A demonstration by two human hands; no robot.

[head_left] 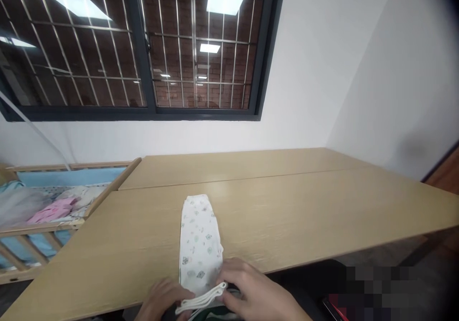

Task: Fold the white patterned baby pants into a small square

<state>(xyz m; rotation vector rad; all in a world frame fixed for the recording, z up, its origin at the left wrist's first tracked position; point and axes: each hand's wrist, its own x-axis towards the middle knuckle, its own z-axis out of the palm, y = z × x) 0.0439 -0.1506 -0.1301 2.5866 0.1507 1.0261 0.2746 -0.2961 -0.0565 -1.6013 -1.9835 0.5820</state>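
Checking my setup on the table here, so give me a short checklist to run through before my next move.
1. Printed white garment lying flat on the wooden table: ok.
2. Far end of the garment stopping short of the seam between the two tabletops: ok.
3. Right hand on the white ribbed band: ok, its fingers are against the band.
4. Left hand touching the garment's near end: ok.
5. Near end of the garment lying straight: cannot tell, the hands hide it.
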